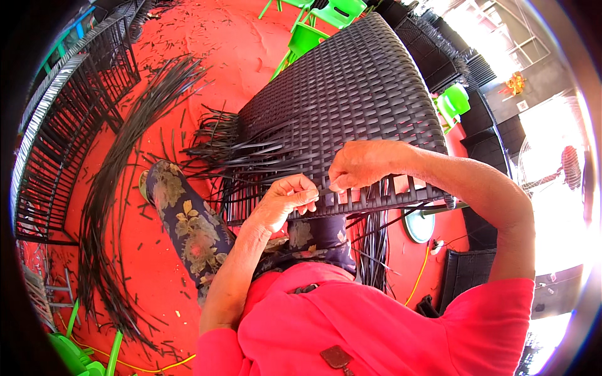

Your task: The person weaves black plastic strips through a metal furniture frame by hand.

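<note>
A black woven wicker panel (351, 81) on a frame slopes up and away from my lap. Loose strip ends (251, 153) stick out along its left side. At the near edge, flat black strips cross the frame with gaps between them. My left hand (290, 199) is closed there, thumb against curled fingers; anything in the pinch is too small to make out. Just to its right, my right hand (367, 164) bends down over the edge, its fingers closed at a flat black strip (343, 199). The palm side of that hand is hidden.
A long bundle of black strips (116, 182) lies on the red floor (188, 37) at left, among scattered offcuts. Black slatted frames (56, 147) stand beyond it. Green chairs (306, 39) are behind the panel. A yellow cable (419, 279) and a fan (567, 166) are at right.
</note>
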{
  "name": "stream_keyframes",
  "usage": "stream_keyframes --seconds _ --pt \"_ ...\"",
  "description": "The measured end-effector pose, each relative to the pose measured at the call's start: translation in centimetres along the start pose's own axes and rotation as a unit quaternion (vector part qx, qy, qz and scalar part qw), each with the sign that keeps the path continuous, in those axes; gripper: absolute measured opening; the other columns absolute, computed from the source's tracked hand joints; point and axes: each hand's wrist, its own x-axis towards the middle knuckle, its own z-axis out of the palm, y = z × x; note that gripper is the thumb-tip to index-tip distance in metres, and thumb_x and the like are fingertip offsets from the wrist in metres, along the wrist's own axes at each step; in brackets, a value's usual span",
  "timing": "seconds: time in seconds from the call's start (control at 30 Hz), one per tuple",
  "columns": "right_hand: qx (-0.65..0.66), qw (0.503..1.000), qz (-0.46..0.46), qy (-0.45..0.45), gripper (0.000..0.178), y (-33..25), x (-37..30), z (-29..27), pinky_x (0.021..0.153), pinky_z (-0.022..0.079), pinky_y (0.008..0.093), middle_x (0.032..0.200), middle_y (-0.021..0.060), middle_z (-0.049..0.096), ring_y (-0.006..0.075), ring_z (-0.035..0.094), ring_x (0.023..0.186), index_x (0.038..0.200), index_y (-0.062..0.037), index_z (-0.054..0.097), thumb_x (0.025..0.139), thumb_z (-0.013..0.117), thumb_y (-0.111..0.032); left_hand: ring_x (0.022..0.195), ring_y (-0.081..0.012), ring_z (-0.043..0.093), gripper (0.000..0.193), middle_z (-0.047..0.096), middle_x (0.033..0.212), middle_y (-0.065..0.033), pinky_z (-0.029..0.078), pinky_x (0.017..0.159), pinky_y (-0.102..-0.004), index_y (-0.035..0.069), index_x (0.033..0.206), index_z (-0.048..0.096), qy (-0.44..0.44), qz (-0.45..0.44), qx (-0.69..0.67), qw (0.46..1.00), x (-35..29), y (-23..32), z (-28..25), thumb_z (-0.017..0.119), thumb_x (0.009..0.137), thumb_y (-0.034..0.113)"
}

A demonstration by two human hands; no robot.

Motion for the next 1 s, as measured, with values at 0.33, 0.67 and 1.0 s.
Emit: stream_keyframes --seconds 0.33,0.67,1.0 --pt "-0.058 0.996 0.065 -0.003 0.037 -1.2 -0.3 -1.3 0.054 0.042 0.0379 0.065 0.0140 0.059 0.0257 0.056 0.061 0.074 -0.0015 0.063 0.071 0.053 -0.037 0.046 -0.0119 0.057 0.038 0.062 0.068 -0.0079 0.038 0.038 -0.0191 0.004 0.121 0.047 -0.022 -0.154 0.089 0.984 1.0 0.6 2.0 0.047 0.092 0.030" --pt "-0.145 0.986 0.083 -0.022 0.027 -1.3 0.3 -1.6 0.051 0.045 0.0372 0.059 0.0116 0.060 0.0235 0.060 0.060 0.062 -0.0032 0.064 0.067 0.054 -0.028 0.037 -0.0123 0.053 0.035 0.059 0.059 -0.0093 0.035 0.031 -0.0204 0.003 0.119 0.046 -0.070 -0.189 0.026 0.979 2.2 0.5 1.8 0.047 0.091 0.024" --pt "-0.053 0.997 0.048 -0.016 0.028 1.0 1.6 -0.1 0.057 0.046 0.0369 0.071 0.0106 0.062 0.0249 0.060 0.064 0.090 -0.0064 0.062 0.069 0.064 -0.024 0.035 -0.0056 0.041 0.018 0.052 0.051 -0.0005 0.028 0.031 -0.0179 0.007 0.072 0.056 0.082 -0.089 -0.057 0.991 1.9 -1.4 1.1 0.063 0.084 0.020"
